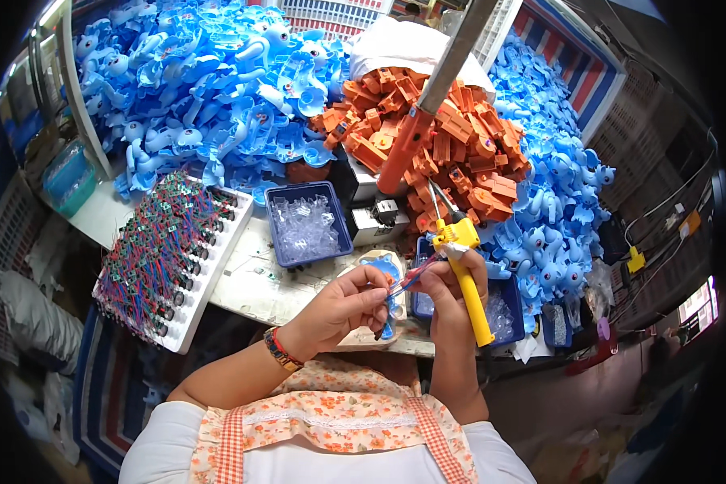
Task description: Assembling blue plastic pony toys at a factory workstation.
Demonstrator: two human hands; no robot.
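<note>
Workbench (254, 278) spreads under blue plastic shells (194, 89) heaped from ten to twelve o'clock; below centre, left hand (340, 306) at six, right hand (448, 300) at four, a yellow tool (469, 294) against the right; between them thin wires (412, 278), probably light, limp, fragile, best held by the insulation, each hand pinching them tight

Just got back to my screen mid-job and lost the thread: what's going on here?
A person is working at a crowded bench with both bare hands. The left hand pinches some thin wires, and the right hand meets it there while holding a yellow tool. Just beneath the hands is a blue part. A white tray of wired parts sits to the left, with heaped blue pieces and orange pieces behind.
</note>
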